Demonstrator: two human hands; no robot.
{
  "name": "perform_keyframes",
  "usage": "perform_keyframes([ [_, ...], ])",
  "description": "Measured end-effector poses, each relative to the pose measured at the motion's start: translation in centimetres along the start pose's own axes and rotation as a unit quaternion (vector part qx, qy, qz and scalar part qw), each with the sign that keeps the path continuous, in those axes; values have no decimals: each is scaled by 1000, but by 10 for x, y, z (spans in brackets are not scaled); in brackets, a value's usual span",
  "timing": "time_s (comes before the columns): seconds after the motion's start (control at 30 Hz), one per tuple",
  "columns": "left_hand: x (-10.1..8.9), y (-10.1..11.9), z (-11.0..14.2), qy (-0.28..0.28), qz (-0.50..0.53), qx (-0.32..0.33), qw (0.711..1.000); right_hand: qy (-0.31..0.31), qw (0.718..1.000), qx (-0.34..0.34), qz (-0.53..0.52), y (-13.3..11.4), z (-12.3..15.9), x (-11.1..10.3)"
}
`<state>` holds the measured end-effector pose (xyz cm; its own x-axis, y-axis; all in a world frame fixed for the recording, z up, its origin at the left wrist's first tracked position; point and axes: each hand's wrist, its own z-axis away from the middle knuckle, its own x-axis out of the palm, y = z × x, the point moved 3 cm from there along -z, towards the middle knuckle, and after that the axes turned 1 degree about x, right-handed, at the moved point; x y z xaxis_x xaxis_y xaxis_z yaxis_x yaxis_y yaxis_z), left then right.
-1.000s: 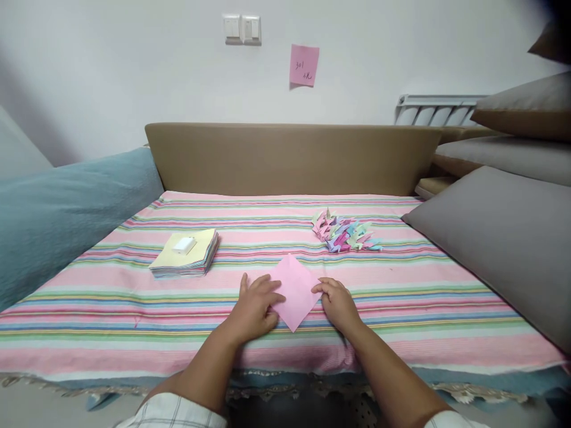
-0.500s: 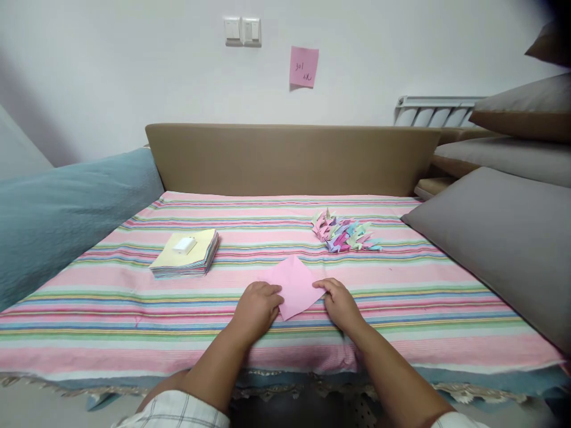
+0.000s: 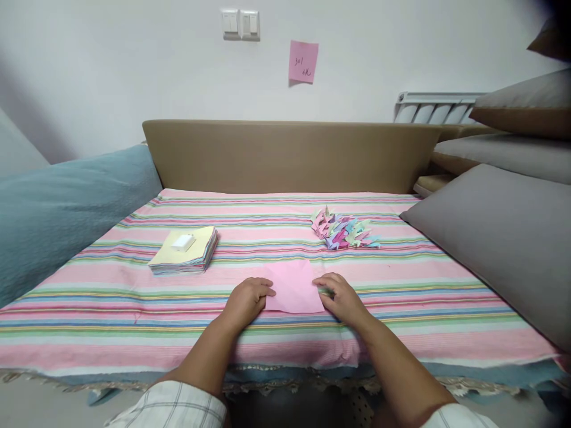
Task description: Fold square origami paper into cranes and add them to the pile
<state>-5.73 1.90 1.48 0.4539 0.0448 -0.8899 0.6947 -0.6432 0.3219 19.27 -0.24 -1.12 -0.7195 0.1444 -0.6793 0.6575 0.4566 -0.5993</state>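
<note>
A square sheet of pink paper (image 3: 294, 288) lies on the striped cloth in front of me, its sides roughly in line with the stripes. My left hand (image 3: 250, 298) has its fingers closed at the paper's left edge, fingertips over it. At the right edge is my right hand (image 3: 341, 296), its thumb and fingers apart with a gap showing between them, fingertips touching or very near the paper. Beyond the sheet, to the right, sits a cluster of folded paper cranes (image 3: 343, 230) in several colours.
To the left, a stack of coloured paper (image 3: 196, 261) carries a small white block (image 3: 183, 242). The striped cloth (image 3: 111, 297) covers the seat up to a brown backrest (image 3: 289, 157). Grey cushions (image 3: 504, 232) pile up at the right; a blue-covered armrest (image 3: 75, 208) borders the left.
The pink paper has turned from a diamond position to a square one. My left hand has shifted slightly left; my right thumb and fingers have parted. The view has tilted slightly.
</note>
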Motion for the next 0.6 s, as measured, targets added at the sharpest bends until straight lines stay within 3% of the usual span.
perform_keyframes([
  [0.6,1,0,-3,-1,31,-15,999,-29,998,28,42,7,-1,14],
])
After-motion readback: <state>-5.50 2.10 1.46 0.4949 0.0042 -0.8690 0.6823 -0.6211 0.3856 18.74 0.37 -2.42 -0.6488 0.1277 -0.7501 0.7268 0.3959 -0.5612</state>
